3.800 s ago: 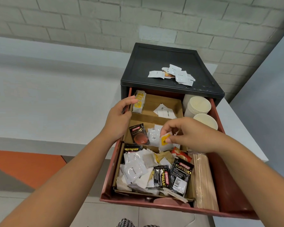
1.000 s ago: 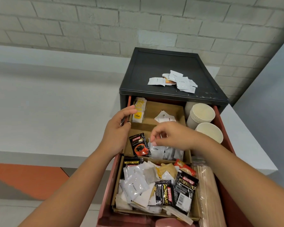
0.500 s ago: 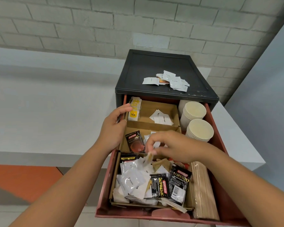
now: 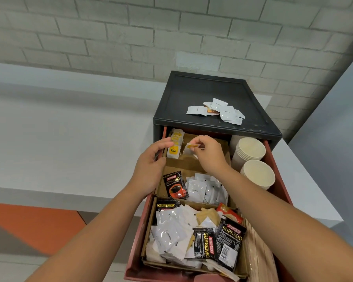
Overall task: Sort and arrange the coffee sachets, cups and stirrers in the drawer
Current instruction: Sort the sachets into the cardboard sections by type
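Two bare hands reach into an open red drawer (image 4: 281,184) pulled from a black cabinet (image 4: 192,92). The left hand (image 4: 151,161) grips the drawer's left wall, thumb and curved fingers either side of the rim. The right hand (image 4: 209,153) pinches a yellow-tagged tea sachet (image 4: 192,146) above the back cardboard compartment, just beside a row of tea sachets (image 4: 174,148) at its left end. White coffee sachets (image 4: 196,189) fill the middle compartment; a mixed heap (image 4: 171,235) fills the front one. Paper cups (image 4: 251,149) stand stacked at back right, wooden stirrers (image 4: 259,251) lie front right. Loose white sachets (image 4: 226,111) lie on the cabinet top.
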`<state>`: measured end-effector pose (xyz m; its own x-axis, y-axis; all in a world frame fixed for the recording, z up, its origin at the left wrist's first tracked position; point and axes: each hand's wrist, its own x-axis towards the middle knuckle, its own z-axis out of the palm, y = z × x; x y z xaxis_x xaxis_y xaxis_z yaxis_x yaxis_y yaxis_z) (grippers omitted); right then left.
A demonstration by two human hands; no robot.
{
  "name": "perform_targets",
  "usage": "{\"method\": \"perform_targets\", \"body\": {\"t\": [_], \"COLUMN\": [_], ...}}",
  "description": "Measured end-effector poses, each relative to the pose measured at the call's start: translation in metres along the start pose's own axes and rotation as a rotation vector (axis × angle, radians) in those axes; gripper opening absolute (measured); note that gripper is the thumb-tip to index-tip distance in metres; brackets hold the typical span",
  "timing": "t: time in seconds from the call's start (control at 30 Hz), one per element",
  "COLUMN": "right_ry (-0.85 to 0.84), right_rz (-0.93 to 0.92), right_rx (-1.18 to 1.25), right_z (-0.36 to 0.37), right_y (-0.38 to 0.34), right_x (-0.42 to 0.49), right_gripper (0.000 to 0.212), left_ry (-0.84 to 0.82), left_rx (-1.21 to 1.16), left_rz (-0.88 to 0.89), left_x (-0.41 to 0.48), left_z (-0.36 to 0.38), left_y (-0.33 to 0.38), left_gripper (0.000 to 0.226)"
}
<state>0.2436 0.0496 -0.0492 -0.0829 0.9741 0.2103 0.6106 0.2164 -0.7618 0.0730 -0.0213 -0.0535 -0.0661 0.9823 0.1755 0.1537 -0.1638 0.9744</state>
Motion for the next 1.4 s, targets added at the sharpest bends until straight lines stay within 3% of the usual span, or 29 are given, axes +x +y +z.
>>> {"method": "perform_targets", "body": {"t": [0.37,0.57,0.63,0.87,0.97,1.1,1.27,1.4], "right_ry": [-0.292,-0.281,-0.266,-0.194,-0.138,-0.3,-0.33,-0.454], "right_rz": [0.072,0.246,0.258,0.207,0.132,0.017,-0.098,-0.157], "right_rx": [-0.198,0.026,-0.014,-0.227,-0.154,-0.238,-0.311,-0.269], "right_z": [0.015,0.036,0.042,0.04,0.033,0.024,0.001,-0.029], "right_y": [-0.002,-0.009,-0.009,-0.002,0.004,0.003,-0.011,-0.016], "right_x": [0.033,0.037,0.039,0.044,0.041,0.032,0.01,-0.025], "right_gripper": [0.017,0.015,0.014,0.033,0.02,0.007,0.014,0.013], "left_ry": [-0.001,0.005,0.002,-0.005,-0.011,-0.01,-0.005,-0.01], "left_rx": [-0.05,-0.042,-0.034,-0.031,-0.04,-0.021,-0.026,-0.039], "left_rz": [-0.016,-0.011,-0.011,0.005,0.02,0.024,0.044,0.056], "left_x": [0.002,0.002,0.002,0.003,0.003,0.003,0.003,0.003], "left_z": [-0.001,-0.002,-0.001,-0.001,-0.001,-0.001,-0.001,-0.001], "left_y": [-0.005,-0.007,-0.007,-0.006,-0.005,-0.005,-0.004,-0.004], "left_gripper": [0.053,0.053,0.053,0.05,0.049,0.048,0.053,0.053]}}
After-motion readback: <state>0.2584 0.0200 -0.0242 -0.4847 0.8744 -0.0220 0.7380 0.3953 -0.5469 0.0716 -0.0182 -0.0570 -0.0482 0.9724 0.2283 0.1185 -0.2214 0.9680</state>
